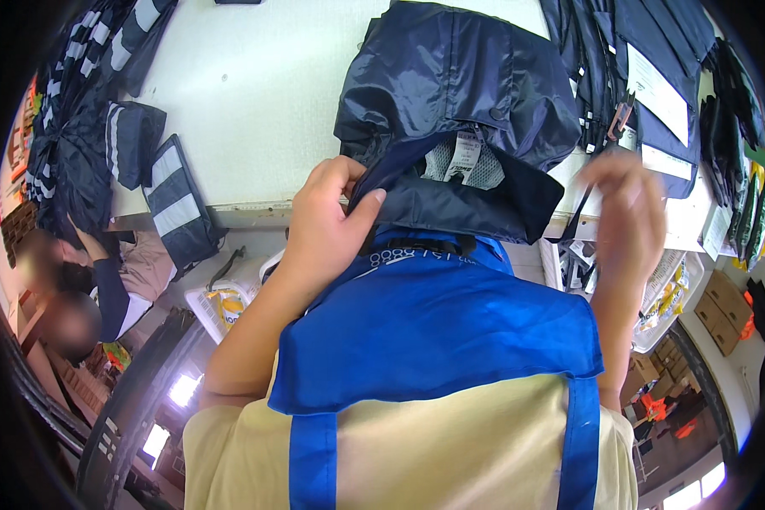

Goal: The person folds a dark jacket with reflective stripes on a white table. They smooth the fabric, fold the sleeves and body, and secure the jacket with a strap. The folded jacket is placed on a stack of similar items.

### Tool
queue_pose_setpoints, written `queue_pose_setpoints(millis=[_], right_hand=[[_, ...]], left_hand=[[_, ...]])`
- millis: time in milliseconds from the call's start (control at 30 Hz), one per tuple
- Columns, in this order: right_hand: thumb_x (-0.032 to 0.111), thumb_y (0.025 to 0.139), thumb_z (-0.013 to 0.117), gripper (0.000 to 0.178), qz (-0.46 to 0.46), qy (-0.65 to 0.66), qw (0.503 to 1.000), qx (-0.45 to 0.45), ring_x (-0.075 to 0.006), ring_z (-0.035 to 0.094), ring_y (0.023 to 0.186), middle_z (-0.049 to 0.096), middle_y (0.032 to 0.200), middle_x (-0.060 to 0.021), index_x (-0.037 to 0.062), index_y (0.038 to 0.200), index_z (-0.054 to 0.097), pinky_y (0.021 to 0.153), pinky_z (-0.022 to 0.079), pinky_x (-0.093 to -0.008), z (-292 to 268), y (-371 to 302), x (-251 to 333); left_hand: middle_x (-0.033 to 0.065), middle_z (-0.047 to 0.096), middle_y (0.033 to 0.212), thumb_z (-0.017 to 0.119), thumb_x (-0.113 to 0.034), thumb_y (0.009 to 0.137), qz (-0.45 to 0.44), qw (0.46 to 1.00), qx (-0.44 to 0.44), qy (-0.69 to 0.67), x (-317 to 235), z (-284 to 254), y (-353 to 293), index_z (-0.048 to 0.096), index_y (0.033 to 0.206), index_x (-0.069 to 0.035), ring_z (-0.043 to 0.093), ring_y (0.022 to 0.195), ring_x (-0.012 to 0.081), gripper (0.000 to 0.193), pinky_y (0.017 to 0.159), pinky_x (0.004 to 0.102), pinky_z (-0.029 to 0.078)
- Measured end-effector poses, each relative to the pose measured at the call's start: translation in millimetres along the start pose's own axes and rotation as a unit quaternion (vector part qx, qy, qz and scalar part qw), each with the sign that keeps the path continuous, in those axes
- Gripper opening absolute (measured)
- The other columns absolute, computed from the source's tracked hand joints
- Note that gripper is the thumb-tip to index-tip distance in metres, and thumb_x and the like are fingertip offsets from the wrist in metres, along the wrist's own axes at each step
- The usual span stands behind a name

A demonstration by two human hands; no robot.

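A shiny navy jacket (459, 76) lies bunched on the white table in front of me, its near edge hanging over the table's front. The opening shows grey mesh lining (490, 172) and a white label (466, 156). At the left of this opening, my left hand (331, 212) pinches the fabric edge between thumb and fingers. My right hand (627, 200) is raised just right of the jacket, apart from it and smeared by motion, so its fingers cannot be read. Small thread snips (620, 119) lie beyond it, on the dark garments.
Dark garments with pale stripes (176, 208) hang over the table's (238, 102) left edge. Flat dark garments with white papers (657, 89) lie at right. White baskets (217, 306) stand below the table. Two people (85, 297) are at the left.
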State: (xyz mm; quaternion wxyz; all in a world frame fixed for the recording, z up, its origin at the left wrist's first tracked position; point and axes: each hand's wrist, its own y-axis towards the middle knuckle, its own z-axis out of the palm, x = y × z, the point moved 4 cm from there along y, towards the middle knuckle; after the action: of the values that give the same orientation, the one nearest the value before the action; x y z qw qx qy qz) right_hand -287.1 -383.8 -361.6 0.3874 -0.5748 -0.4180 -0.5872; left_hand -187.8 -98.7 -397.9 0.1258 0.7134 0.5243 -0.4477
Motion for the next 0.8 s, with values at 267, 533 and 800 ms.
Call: queue_pose_setpoints(millis=[267, 533, 800], right_hand=[[0.006, 0.064, 0.080, 0.061, -0.150, -0.412, 0.899, -0.019, -0.0338, 0.053, 0.096, 0.052, 0.109, -0.0173, 0.0027, 0.118, 0.053, 0.082, 0.046, -0.0400, 68, -24, 5], [0.003, 0.071, 0.070, 0.034, -0.005, -0.355, 0.925, 0.136, -0.0346, 0.060, 0.078, 0.058, 0.085, -0.0141, 0.0044, 0.103, 0.059, 0.069, 0.050, -0.0410, 72, -44, -24], [0.020, 0.084, 0.063, 0.043, -0.140, -0.378, 0.914, 0.041, -0.0373, 0.053, 0.107, 0.056, 0.117, -0.0190, 0.0011, 0.121, 0.054, 0.094, 0.040, -0.0473, 66, 22, -11]], left_hand=[[0.0083, 0.055, 0.079, 0.066, 0.007, 0.063, 0.315, 0.941, -0.044, 0.116, -26, -1, -17, 0.065, 0.085, -0.005, 0.057, 0.069, 0.0217, 0.025, 0.060, 0.0288, 0.047], [0.0158, 0.053, 0.119, 0.064, -0.028, 0.087, 0.021, 0.981, -0.086, -0.172, 14, -14, 26, 0.053, 0.121, -0.003, 0.055, 0.101, 0.0240, 0.043, 0.083, 0.0342, 0.045], [0.0185, 0.063, 0.091, 0.045, -0.027, 0.098, -0.095, 0.967, -0.123, -0.204, 46, 12, 76, 0.060, 0.099, 0.003, 0.060, 0.085, 0.0266, 0.034, 0.079, 0.0355, 0.045]])
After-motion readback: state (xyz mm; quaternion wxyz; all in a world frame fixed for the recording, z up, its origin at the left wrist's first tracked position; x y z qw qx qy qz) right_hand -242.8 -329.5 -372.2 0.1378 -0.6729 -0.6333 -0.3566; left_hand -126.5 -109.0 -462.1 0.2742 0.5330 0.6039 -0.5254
